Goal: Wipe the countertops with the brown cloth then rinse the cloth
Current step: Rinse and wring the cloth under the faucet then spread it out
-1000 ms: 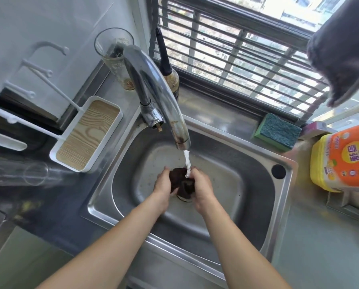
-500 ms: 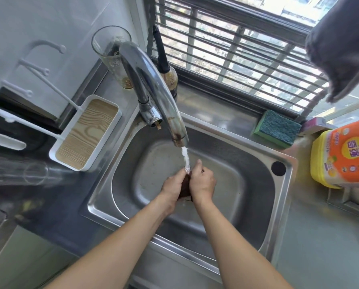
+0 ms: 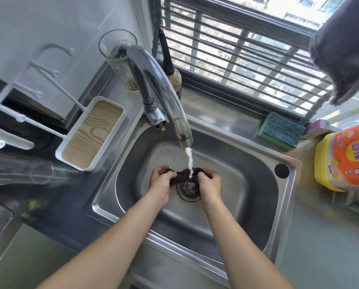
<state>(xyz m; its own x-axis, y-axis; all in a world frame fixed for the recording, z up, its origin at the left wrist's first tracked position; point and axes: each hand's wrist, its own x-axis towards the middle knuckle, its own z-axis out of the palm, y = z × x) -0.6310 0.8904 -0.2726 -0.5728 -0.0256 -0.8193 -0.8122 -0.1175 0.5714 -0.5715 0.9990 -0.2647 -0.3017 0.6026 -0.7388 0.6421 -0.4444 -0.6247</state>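
While water runs, brown cloth (image 3: pixel 181 177) stretches dark, wet.

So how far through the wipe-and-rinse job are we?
Wiping can't be judged from this view. The rinse is in hand: the left hand and right hand stretch the dark brown cloth under the chrome tap's stream, over the steel sink. Left: finishing the rinse, shutting off water.
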